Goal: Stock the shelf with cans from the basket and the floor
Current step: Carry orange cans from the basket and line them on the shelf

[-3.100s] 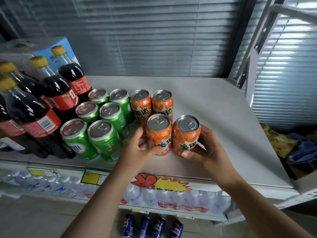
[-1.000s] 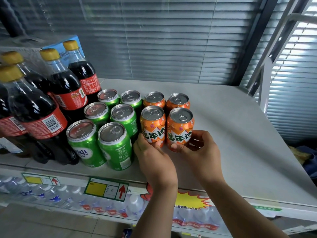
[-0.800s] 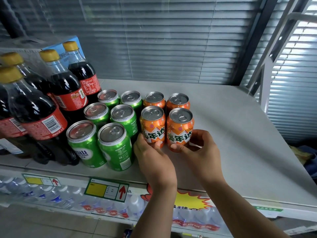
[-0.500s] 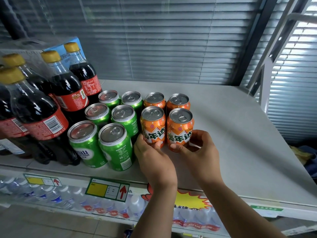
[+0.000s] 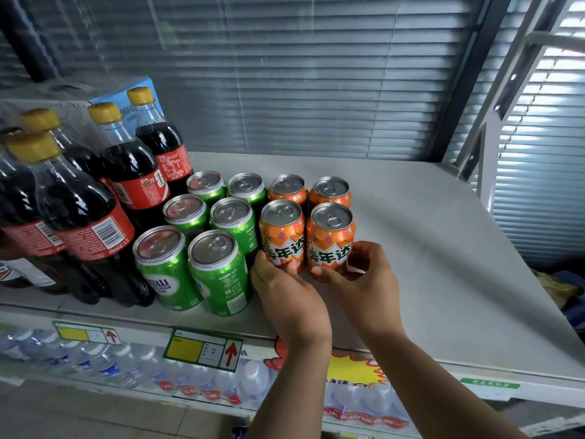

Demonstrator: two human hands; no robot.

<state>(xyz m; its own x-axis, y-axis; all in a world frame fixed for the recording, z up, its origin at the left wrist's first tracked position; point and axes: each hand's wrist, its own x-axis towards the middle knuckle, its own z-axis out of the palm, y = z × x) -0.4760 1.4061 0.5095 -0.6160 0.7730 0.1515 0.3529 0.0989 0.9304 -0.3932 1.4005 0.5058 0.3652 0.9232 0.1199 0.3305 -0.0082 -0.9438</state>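
nearest, left hand (image 5: 286, 288) wrapped around left front orange can (image 5: 282, 236), right hand (image 5: 357, 278) cupping right front orange can (image 5: 330, 238), both upright on grey shelf (image 5: 443, 248). farther back, two more orange cans (image 5: 308, 190); left, green cans (image 5: 202, 236).

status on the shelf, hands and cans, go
Left hand on front-left orange can, right hand on front-right orange can. Both upright on grey shelf. Nothing blocking.

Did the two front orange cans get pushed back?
Yes. The front orange cans slid back on the shelf, now touching the rear orange cans.
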